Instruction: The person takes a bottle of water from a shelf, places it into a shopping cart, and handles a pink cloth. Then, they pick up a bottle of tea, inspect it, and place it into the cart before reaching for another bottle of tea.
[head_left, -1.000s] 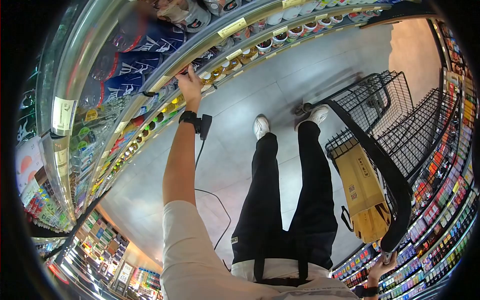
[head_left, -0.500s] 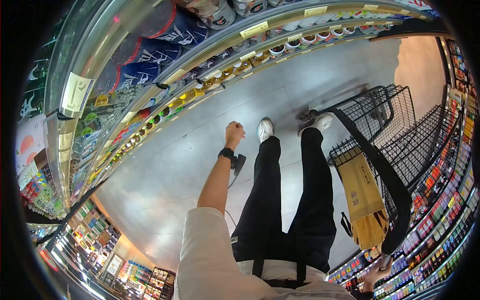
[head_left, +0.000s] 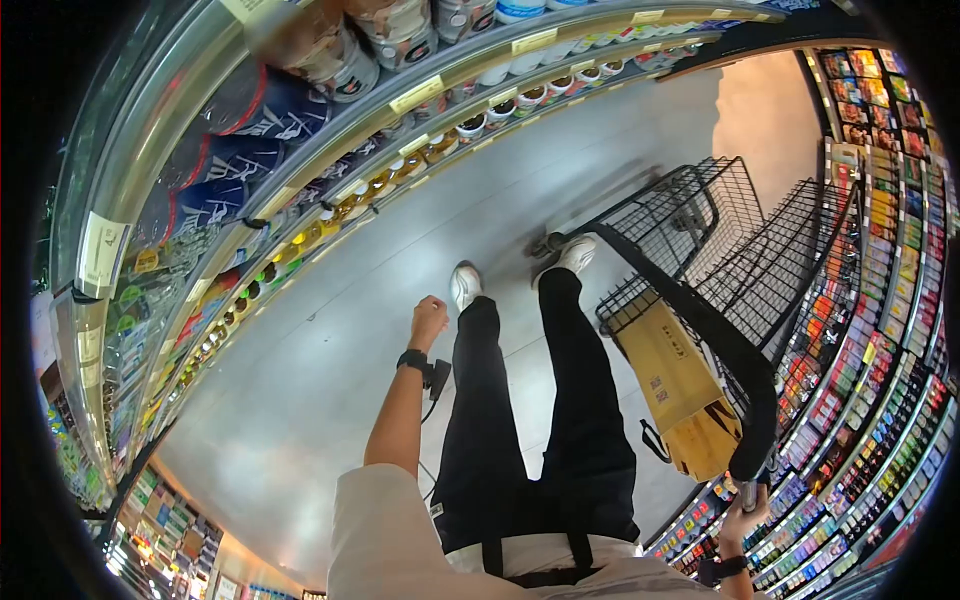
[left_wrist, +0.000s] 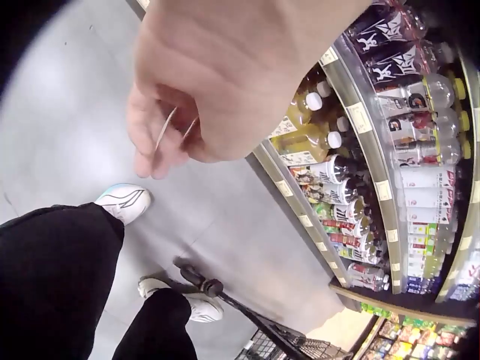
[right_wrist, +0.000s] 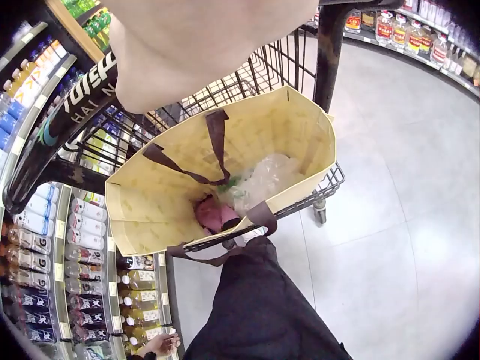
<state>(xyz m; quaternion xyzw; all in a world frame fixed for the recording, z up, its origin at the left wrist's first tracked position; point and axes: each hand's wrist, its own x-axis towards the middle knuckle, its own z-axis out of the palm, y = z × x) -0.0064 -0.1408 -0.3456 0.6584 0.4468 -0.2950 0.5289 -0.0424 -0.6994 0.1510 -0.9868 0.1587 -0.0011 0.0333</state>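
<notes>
My left hand (head_left: 430, 320) hangs over the grey floor beside my leg, away from the shelves. Its fingers are loosely curled in the left wrist view (left_wrist: 202, 90), where thin pale curved lines show by the fingers. With my right hand (head_left: 743, 515) I grip the end of the black shopping cart handle (head_left: 755, 430); in the right wrist view that hand (right_wrist: 210, 52) hides part of the cart. A tan paper bag (right_wrist: 150, 217) with dark handles hangs upright at the cart's near end. Inside it lie a pink item (right_wrist: 215, 214) and clear plastic (right_wrist: 266, 180).
Curved drink shelves (head_left: 420, 95) line the left, with dark-labelled bottles (head_left: 290, 115) and yellow-drink bottles (left_wrist: 307, 142). The black wire cart basket (head_left: 740, 220) stands ahead on the right. Densely stocked shelves (head_left: 880, 330) run along the right side. Grey floor (head_left: 330, 330) lies between.
My left hand has come off the lower drink shelf and dropped back beside my leg. The view has shifted, so the cart appears further left. My right hand stays on the handle.
</notes>
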